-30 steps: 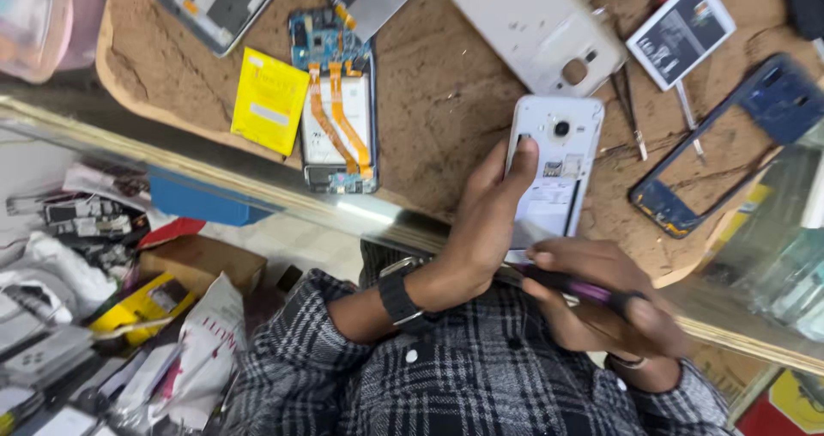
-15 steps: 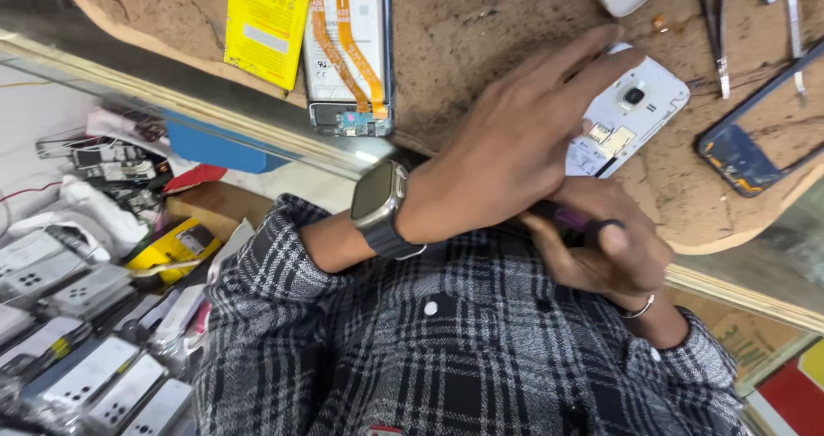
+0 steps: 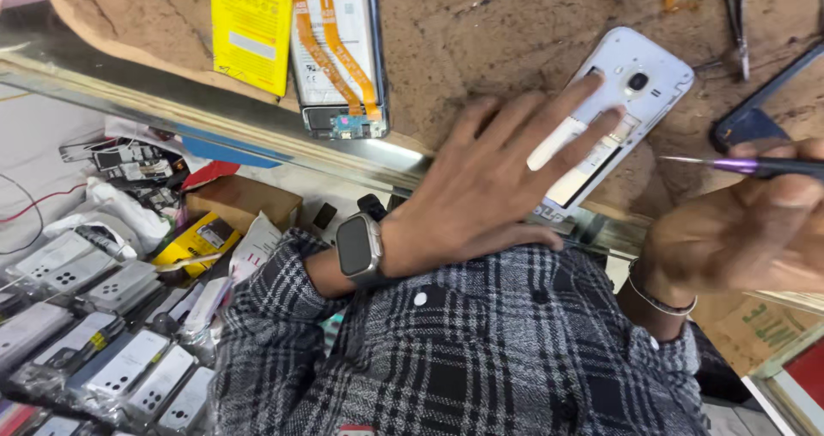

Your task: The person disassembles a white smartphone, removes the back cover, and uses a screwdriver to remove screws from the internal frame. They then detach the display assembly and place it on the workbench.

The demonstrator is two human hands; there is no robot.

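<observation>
Left hand (image 3: 489, 187) lies flat, palm down, fingers spread and pointing to 2 o'clock, wrist with a watch (image 3: 358, 247) at 8 o'clock of the palm; the grip is released, nothing clenched, two fingertips resting on the phone (image 3: 631, 93). Right hand (image 3: 755, 221) sits at 3 o'clock of the frame, fingers curled, grip clenched around a purple screwdriver (image 3: 755, 166) whose thin tip points to 9 o'clock, just beside the phone's lower edge but apart from it. Phone is white, back cover off, lying tilted on the brown desk (image 3: 481, 41) at about 1 o'clock of the left hand; camera lens and open battery bay show, with a white slab in the bay. At 11 o'clock of the left hand lies an opened phone with orange ribbon cables (image 3: 339, 50), and touching its left side a yellow battery (image 3: 251, 28). A plaid sleeve (image 3: 446, 350) covers both forearms. Bagged phone covers (image 3: 103, 333) lie at 8 o'clock below the desk edge.
</observation>
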